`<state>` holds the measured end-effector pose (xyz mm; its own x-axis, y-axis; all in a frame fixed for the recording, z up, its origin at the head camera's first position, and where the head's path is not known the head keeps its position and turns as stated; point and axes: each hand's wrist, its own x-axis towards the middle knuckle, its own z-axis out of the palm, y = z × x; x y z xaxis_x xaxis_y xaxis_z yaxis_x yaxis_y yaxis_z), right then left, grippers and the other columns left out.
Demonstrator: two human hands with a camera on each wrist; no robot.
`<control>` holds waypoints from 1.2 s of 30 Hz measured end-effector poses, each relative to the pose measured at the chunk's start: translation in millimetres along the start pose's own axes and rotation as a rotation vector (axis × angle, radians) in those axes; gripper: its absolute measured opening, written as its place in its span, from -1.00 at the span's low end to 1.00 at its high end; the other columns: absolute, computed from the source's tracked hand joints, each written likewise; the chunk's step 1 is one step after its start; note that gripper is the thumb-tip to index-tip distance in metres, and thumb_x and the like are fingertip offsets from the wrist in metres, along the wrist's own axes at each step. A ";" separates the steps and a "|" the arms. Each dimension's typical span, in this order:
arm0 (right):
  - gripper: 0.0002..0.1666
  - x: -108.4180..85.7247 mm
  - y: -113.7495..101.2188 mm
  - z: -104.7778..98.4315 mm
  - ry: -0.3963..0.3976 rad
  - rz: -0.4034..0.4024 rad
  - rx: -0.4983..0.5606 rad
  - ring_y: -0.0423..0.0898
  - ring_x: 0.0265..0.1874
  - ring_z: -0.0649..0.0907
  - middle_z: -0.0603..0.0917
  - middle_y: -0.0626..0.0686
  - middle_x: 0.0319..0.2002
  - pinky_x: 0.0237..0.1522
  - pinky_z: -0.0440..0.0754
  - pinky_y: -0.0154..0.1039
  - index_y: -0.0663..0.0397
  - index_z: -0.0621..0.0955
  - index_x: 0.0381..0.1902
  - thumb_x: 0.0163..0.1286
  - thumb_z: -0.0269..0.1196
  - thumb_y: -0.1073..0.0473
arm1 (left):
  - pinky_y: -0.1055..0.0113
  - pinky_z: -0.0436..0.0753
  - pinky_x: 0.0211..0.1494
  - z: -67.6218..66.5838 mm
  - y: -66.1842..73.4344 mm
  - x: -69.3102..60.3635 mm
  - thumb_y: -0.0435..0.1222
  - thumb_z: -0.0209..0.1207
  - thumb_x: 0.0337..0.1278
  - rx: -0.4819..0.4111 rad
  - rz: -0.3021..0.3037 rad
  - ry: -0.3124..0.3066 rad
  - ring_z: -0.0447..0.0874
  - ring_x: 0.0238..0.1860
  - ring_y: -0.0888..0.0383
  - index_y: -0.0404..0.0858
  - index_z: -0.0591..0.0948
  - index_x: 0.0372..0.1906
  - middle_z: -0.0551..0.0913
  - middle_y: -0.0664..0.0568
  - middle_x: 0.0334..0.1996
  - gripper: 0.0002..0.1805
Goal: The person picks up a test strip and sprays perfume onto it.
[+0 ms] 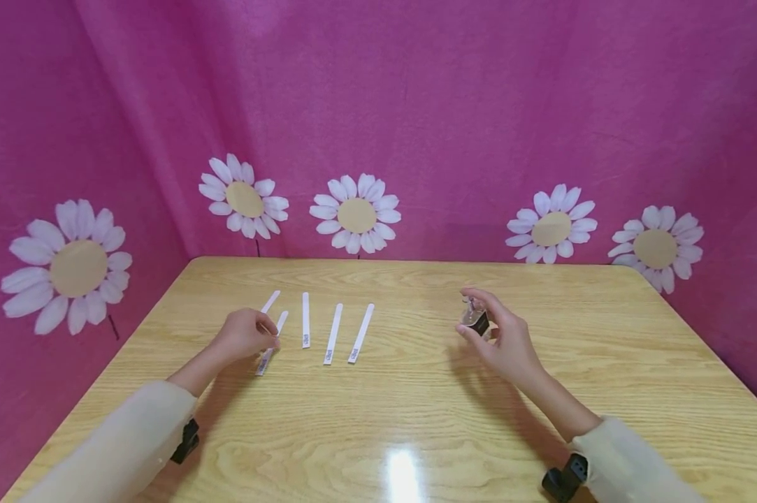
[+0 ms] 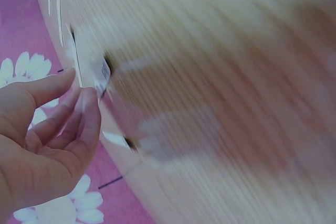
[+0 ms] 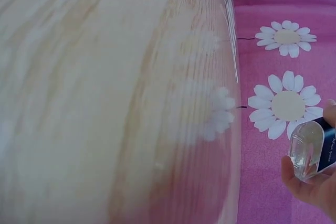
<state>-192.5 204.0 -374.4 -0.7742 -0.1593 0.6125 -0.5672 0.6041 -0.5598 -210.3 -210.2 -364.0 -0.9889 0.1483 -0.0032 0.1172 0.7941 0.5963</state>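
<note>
My left hand (image 1: 247, 335) is over a white paper test strip (image 1: 263, 365) with small dark print at its near end. In the left wrist view a gap shows between thumb and fingers, and the strip (image 2: 103, 74) lies just beyond the fingertips. The hand partly hides this strip; contact is unclear. Another strip (image 1: 270, 301) lies behind the hand. Raised above the table at the right, my right hand (image 1: 509, 347) grips a small clear glass perfume bottle (image 1: 477, 321) with a dark label. Its forefinger reaches over the bottle's top and its thumb supports the base.
To the right of the left hand lie three more white strips, a near one (image 1: 305, 320), a middle one (image 1: 333, 334) and a far one (image 1: 361, 333). The wooden table (image 1: 378, 412) meets a pink curtain (image 1: 428, 126) with daisies at its back and sides.
</note>
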 end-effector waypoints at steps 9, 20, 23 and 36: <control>-0.34 1.4 -3.3 1.9 -0.003 -0.012 0.003 -0.29 -0.40 0.53 0.69 0.12 -0.12 -0.67 0.51 -0.47 -0.04 0.51 0.20 0.12 0.42 0.31 | 0.33 0.64 -0.27 21.2 16.3 18.6 -0.33 0.40 -0.10 0.029 0.015 -0.004 0.59 -0.36 0.14 -0.43 0.67 -0.28 0.68 -0.12 -0.42 -0.73; -0.31 0.9 -2.5 1.0 -0.017 0.017 0.012 -0.36 -0.39 0.53 0.69 0.13 -0.09 -0.63 0.55 -0.46 -0.05 0.50 0.22 0.11 0.42 0.31 | 0.40 0.46 -0.36 32.8 37.2 29.6 -0.29 0.43 -0.18 0.152 -0.022 0.020 0.38 -0.48 0.18 -0.40 0.56 -0.48 0.47 0.04 -0.60 -0.71; -0.31 0.0 -2.4 0.2 -0.020 0.027 0.012 -0.35 -0.37 0.53 0.69 0.11 -0.06 -0.63 0.56 -0.44 -0.07 0.49 0.23 0.11 0.43 0.31 | 0.28 0.59 -0.25 32.4 39.8 28.7 -0.33 0.44 -0.23 0.151 -0.029 0.028 0.51 -0.40 0.10 -0.45 0.59 -0.44 0.60 -0.09 -0.47 -0.70; -0.30 -2.7 0.3 -1.7 -0.013 0.019 0.002 -0.35 -0.33 0.53 0.69 0.07 -0.06 -0.65 0.53 -0.43 -0.07 0.50 0.21 0.09 0.44 0.33 | 0.11 0.68 0.00 32.1 40.8 28.1 -0.46 0.43 -0.25 0.022 -0.136 0.013 0.63 -0.22 -0.02 -0.54 0.56 -0.19 0.65 -0.32 -0.16 -0.58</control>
<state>-190.1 205.9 -375.3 -0.7884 -0.1577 0.5946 -0.5528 0.6057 -0.5724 -230.4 -154.7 -365.6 -0.9969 0.0310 -0.0727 -0.0163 0.8194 0.5730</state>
